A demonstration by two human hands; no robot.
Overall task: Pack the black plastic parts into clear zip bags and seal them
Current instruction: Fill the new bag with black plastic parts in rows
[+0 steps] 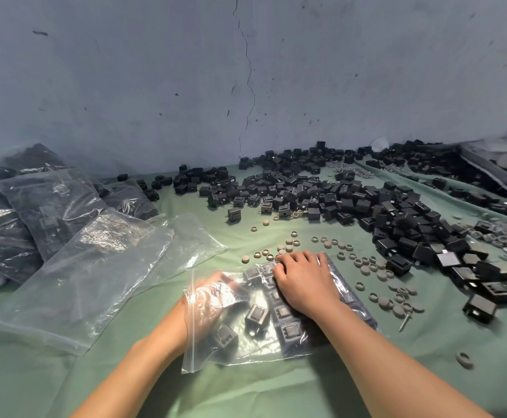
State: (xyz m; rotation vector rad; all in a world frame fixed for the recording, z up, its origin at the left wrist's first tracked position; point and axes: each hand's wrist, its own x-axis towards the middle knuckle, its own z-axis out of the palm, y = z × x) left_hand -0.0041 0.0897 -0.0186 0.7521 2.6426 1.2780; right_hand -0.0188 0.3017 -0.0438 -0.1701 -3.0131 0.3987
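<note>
Lit dimly and evenly, with a cool grey-green cast; shadows soft and faint. Glare streaked across the empty zip bags (95, 267) at left and the part-filled bag (255, 351). Motion-blurred at the left grip (213, 294). Bowed at the edges; smeared at the far right corner.

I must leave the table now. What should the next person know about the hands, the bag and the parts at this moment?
Left hand: inside the open bag, blurred; grip unclear.
Right hand: rests on top of the bag, pressing it down.
Bag: flat on the cloth, several parts inside, zip mouth not sealed.
Loose parts: piled at the back right.
Empty bags lie at the left, filled bags beyond them.
Left: finish filling, seal, continue with the pile.
</note>
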